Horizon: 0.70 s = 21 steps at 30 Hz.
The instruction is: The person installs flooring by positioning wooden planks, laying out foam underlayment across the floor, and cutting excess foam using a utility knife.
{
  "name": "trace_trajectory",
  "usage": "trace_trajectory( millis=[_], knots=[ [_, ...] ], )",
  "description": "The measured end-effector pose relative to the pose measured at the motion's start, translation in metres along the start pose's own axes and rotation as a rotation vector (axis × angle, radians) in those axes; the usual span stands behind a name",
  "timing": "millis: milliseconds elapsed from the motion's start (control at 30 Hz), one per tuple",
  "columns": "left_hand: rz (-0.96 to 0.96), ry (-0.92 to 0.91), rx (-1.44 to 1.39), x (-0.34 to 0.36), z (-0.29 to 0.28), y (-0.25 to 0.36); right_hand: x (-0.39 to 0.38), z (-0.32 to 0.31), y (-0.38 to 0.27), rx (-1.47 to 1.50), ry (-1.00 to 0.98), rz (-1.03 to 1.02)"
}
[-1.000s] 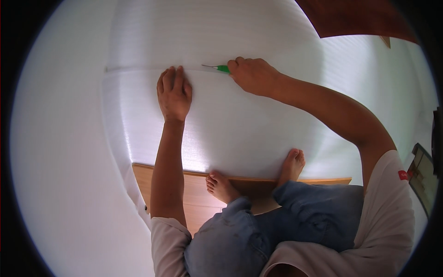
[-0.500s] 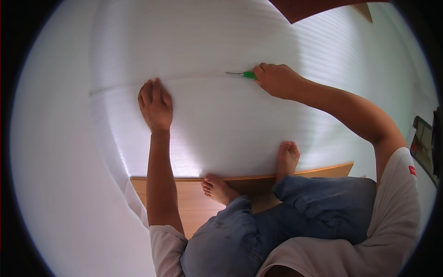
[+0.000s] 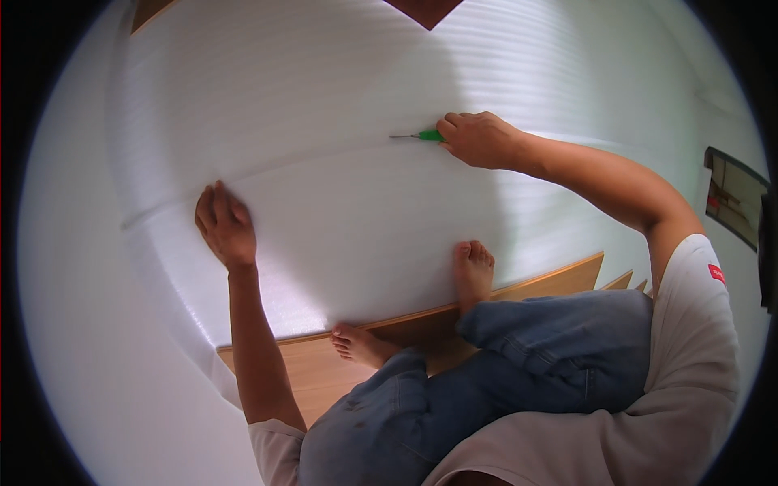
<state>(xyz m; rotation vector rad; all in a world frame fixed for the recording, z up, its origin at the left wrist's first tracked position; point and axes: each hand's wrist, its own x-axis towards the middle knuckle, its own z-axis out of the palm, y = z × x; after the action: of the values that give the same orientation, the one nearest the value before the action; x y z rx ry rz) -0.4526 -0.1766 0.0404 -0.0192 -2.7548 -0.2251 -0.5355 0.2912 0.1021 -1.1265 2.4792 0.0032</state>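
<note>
A broad, slightly translucent white sheet (image 3: pixel 348 219) lies under both hands, with a crease or cut line (image 3: pixel 300 164) running across it. My left hand (image 3: pixel 227 228) rests on the sheet at this line, fingers stretched forward and holding nothing. To the right, my right hand (image 3: pixel 480 139) is closed around a green-handled cutter knife (image 3: pixel 429 135). Its thin blade points left along the line, low over the sheet or touching it; I cannot tell which. Most of the handle is hidden inside the fist.
My bare feet stand at the sheet's near edge, by a wooden board (image 3: pixel 551 283). More wood edges (image 3: pixel 620 280) show to its right. A brown panel corner (image 3: pixel 427 12) juts in at the top, and another wooden corner (image 3: pixel 148 14) at upper left. A dark-framed object (image 3: pixel 736 197) is at far right.
The view has turned, so the sheet's line and the board now slant up to the right. My hands are farther apart along the line, the knife still in my right hand.
</note>
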Motion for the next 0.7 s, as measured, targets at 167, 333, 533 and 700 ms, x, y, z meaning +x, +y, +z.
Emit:
trace_trajectory(
  millis=[167, 333, 533, 700],
  knots=[
    [0.011, -0.009, -0.022, -0.001, -0.002, 0.004, -0.028, 0.003, 0.019, 0.166, 0.004, 0.136],
    [0.014, -0.001, -0.014, -0.002, -0.001, -0.001, -0.058, 0.006, 0.040, 0.117, -0.025, 0.138],
    [0.024, 0.003, -0.005, -0.003, -0.001, 0.000, -0.105, 0.014, 0.072, 0.091, 0.024, 0.125],
    [-0.006, -0.024, -0.018, -0.004, -0.003, 0.001, -0.143, 0.017, 0.098, 0.092, 0.010, 0.163]
  ],
)
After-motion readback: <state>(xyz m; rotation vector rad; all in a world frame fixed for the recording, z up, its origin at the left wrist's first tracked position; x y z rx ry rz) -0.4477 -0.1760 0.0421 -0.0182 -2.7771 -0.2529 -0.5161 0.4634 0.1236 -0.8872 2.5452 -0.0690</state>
